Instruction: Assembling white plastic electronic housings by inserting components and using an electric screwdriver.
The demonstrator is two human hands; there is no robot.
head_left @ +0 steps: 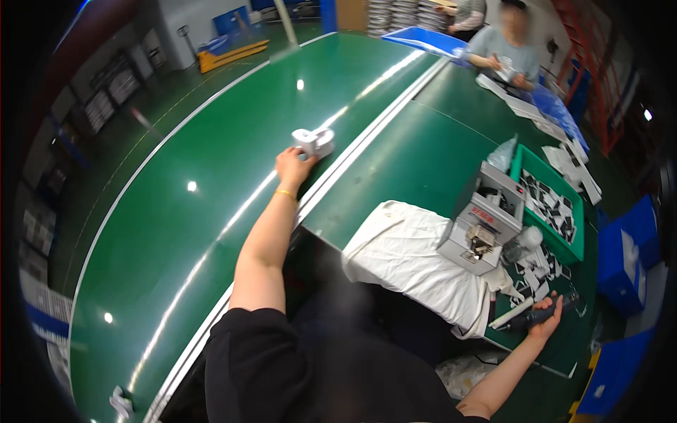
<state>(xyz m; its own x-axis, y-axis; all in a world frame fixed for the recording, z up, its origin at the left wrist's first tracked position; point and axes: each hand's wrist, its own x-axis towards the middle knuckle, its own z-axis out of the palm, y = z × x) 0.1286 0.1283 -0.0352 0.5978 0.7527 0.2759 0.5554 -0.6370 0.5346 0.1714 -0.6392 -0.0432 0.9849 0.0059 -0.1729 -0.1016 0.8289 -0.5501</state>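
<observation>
My left hand point(293, 168) stretches far out over the green conveyor belt, its fingers closed on the near end of a white plastic part point(319, 143) with a rounded, hollow shape. The part is slightly blurred, and I cannot tell if it still touches the belt. Low on the right, my right hand point(544, 323) is wrapped around a dark electric screwdriver point(530, 317), held over the side of the green worktable point(437, 151). A pale stick-like piece point(513, 313) lies beside the screwdriver.
A white cloth point(416, 264) covers the table's near edge, beside a grey metal box device point(486, 215). Behind it stands a green crate point(577, 236) of small black and white parts. Another person point(509, 53) works at the far right. Another whitish part point(121, 402) rests on the near belt.
</observation>
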